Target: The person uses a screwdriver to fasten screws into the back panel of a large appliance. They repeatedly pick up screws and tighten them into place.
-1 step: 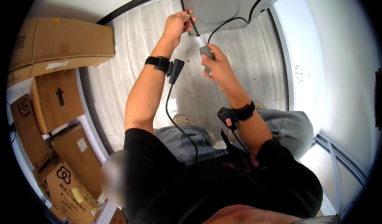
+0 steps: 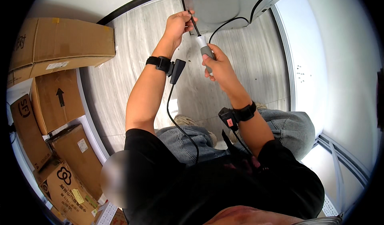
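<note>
A screwdriver (image 2: pixel 204 48) with a grey and white handle and a long dark shaft slants up and to the left. My right hand (image 2: pixel 218 65) is wrapped round its handle, the thumb lying along the grip. Up at the far end of the shaft, my left hand (image 2: pixel 177 26) has its fingers closed round the shaft close to the tip. The tip meets the edge of a grey metal panel (image 2: pixel 218 5); the exact contact point is hidden by my left fingers, and I cannot make out a screw there.
A black cable (image 2: pixel 228 22) loops along the panel's lower edge. Several cardboard boxes (image 2: pixel 74 41) are stacked at the left. A white wall panel (image 2: pixel 308 49) stands at the right, over a wood-look floor (image 2: pixel 136 45). Corded black devices are strapped to both my wrists.
</note>
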### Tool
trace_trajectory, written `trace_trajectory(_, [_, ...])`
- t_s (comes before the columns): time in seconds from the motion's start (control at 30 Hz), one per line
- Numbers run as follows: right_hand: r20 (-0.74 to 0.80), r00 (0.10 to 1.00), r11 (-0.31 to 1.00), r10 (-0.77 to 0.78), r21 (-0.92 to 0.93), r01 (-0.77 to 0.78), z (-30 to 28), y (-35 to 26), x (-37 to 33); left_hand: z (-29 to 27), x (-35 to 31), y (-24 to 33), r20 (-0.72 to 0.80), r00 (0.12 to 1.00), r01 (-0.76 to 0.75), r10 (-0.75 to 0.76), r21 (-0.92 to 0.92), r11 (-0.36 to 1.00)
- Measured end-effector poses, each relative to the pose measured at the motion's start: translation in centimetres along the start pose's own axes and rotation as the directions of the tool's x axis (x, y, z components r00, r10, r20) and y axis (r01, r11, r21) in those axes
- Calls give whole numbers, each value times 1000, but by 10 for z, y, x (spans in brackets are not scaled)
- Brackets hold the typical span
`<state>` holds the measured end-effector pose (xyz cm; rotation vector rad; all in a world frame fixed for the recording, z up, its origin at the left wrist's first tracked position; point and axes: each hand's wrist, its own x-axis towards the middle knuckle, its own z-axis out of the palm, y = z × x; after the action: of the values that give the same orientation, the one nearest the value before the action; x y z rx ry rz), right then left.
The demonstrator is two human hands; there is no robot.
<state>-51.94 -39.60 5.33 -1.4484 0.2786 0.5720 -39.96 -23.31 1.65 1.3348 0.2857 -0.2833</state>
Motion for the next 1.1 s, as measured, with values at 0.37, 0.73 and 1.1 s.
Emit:
trace_trajectory(0.37, [69,998,988,11,153,-21,-7,3,6,3,-1,1,-20,1000,6,-6,-27,1000])
trace_trajectory(0.73, [47,998,991,39,124,-44,-7,2,10,6,0,2,-52,998,14,-17,-43,999])
trace_trajectory(1.1, [178,980,961,90,244,-133,-8,-4,9,8,5,1,-97,995,21,-31,-95,995])
